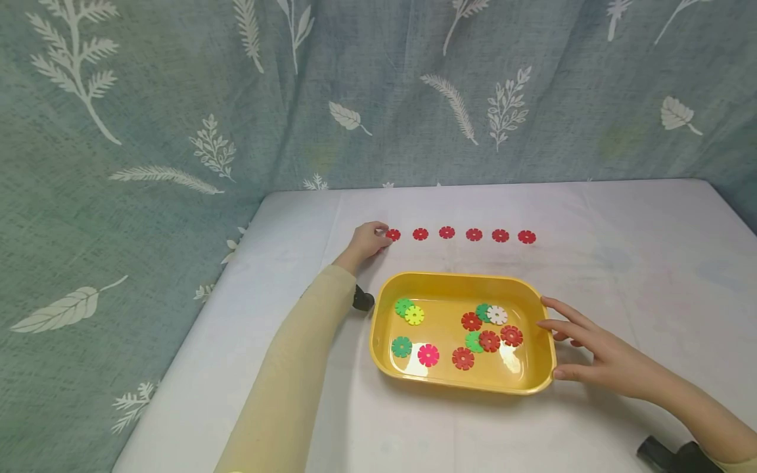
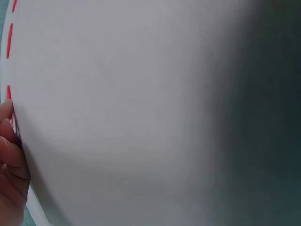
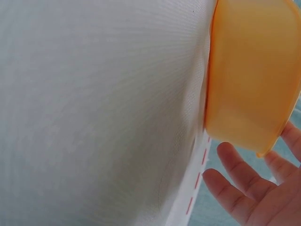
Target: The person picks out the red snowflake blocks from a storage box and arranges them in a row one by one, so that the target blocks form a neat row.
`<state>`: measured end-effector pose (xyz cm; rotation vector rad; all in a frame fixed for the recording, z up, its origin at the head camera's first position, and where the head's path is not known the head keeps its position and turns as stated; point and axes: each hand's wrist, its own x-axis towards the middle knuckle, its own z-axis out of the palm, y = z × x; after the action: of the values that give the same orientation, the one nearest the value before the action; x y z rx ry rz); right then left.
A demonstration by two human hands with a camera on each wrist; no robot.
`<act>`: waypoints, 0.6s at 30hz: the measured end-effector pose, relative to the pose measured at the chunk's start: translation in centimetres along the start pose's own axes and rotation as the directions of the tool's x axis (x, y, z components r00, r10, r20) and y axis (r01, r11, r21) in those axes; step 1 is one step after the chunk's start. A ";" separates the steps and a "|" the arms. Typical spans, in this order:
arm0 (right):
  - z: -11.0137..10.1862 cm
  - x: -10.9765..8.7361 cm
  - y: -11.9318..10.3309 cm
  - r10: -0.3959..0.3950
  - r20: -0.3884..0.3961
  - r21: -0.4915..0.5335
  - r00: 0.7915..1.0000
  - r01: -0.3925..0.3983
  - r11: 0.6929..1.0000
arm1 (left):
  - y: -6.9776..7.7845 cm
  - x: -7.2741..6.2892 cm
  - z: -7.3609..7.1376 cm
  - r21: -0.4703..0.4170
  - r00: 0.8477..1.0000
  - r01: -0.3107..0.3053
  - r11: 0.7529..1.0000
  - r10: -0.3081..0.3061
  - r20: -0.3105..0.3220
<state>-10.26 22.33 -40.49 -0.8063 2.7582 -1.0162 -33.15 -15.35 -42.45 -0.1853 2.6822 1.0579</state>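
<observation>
In the head view my left hand (image 1: 368, 240) pinches the leftmost red notched plastic disc (image 1: 393, 234) at its left side, low over the white cloth. The left wrist view shows the fingertips (image 2: 6, 109) right at that disc's edge. Further red discs (image 1: 474, 234) continue the row to the right, spaced apart and lying flat. My right hand (image 1: 600, 351) has its fingers spread along the right rim of a yellow plastic tub (image 1: 461, 387). From the right wrist, those fingers look loosely extended, with fingertips at the tub's outer wall (image 3: 251, 75).
Inside the tub lie several more notched discs: green (image 1: 401, 347), yellow (image 1: 414, 315), pink (image 1: 428, 355), white (image 1: 497, 315) and red (image 1: 463, 359). A white cloth (image 1: 639, 276) covers the table. Leaf-patterned curtain fabric (image 1: 390, 92) hangs behind and to the left.
</observation>
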 end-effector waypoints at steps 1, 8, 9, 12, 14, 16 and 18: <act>0.0 0.0 0.0 0.003 0.002 0.001 1.000 -0.003 1.000 | 0.0 0.0 0.0 0.006 1.000 0.004 1.000 -0.004 -0.011; 0.0 0.0 0.0 -0.008 -0.005 0.000 1.000 0.008 1.000 | -0.1 -0.1 0.1 0.035 1.000 0.001 0.999 0.000 -0.028; 0.0 0.0 0.0 -0.010 -0.005 0.000 1.000 0.010 1.000 | -0.1 -0.1 0.1 0.039 1.000 -0.002 0.999 0.003 -0.028; 0.0 0.0 0.1 -0.014 -0.005 0.002 1.000 0.014 1.000 | 0.0 -0.2 0.2 0.050 0.999 -0.008 0.999 0.009 -0.034; 0.0 0.0 0.1 -0.012 -0.005 0.004 1.000 0.012 1.000 | 0.0 -0.2 0.2 0.050 0.999 -0.006 0.999 0.008 -0.038; 0.0 0.0 0.1 -0.009 -0.003 0.005 1.000 0.009 1.000 | 0.0 -0.2 0.2 0.051 0.999 -0.003 0.999 0.005 -0.039; 0.1 0.0 0.1 -0.010 -0.004 0.005 1.000 0.010 1.000 | 0.0 -0.2 0.0 0.044 0.999 0.001 0.999 0.000 -0.033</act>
<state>-10.26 22.34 -40.59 -0.8196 2.7569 -1.0267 -32.93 -15.32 -42.42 -0.1971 2.7320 1.0039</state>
